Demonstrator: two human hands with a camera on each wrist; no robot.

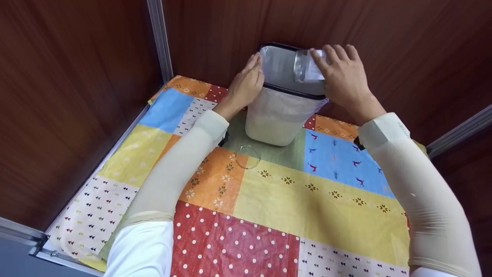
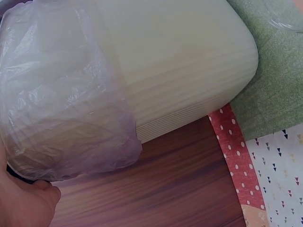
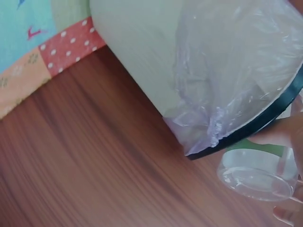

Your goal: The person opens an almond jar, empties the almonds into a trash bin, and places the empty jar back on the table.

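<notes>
Clear cup (image 1: 306,66) in right-hand (image 1: 344,79) grip, seemingly above bin (image 1: 282,111) rim.

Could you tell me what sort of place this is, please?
Probably a staged tabletop booth rather than a home: a patchwork tablecloth, dark wood-grain wall panels in metal framing, and a small bag-lined waste bin.

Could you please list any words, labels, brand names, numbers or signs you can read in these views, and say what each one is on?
No readable text in any view.
The clear cup in the right hand, held over the bin: no print visible.
The bin liner: plain.
The tablecloth: only patterns of dots, flowers, birds and triangles, no letters or numbers.
</notes>
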